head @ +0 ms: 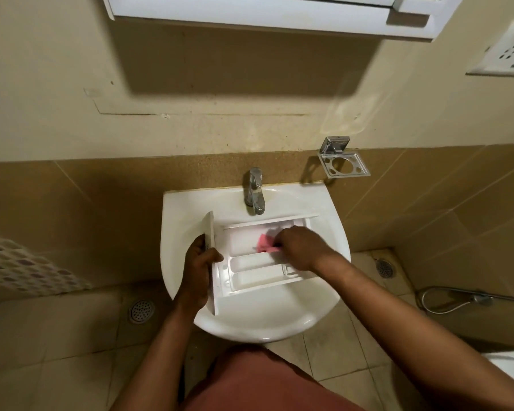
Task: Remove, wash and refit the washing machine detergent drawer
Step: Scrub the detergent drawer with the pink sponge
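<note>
Wash step was underway: white plastic detergent drawer [250, 264] lay in the white ceramic basin [279, 327] under the chrome tap [255, 191], left hand [198, 268] fingers clamped on its front panel, right hand [300, 247] fingers pinching a pink scrub pad [263, 243] in the big compartment; next prob. needed the smaller compartments scrubbed & a rinse.

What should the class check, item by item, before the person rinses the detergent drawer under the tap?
1. Detergent drawer lies over the sink basin: ok.
2. Left hand grips the drawer's front panel firmly: ok.
3. Right hand holds the pink cloth inside the large compartment: ok.
4. Tap spout points towards the drawer's far edge: ok.
5. Water running: cannot tell.
6. Small compartments free of residue: cannot tell.
</note>
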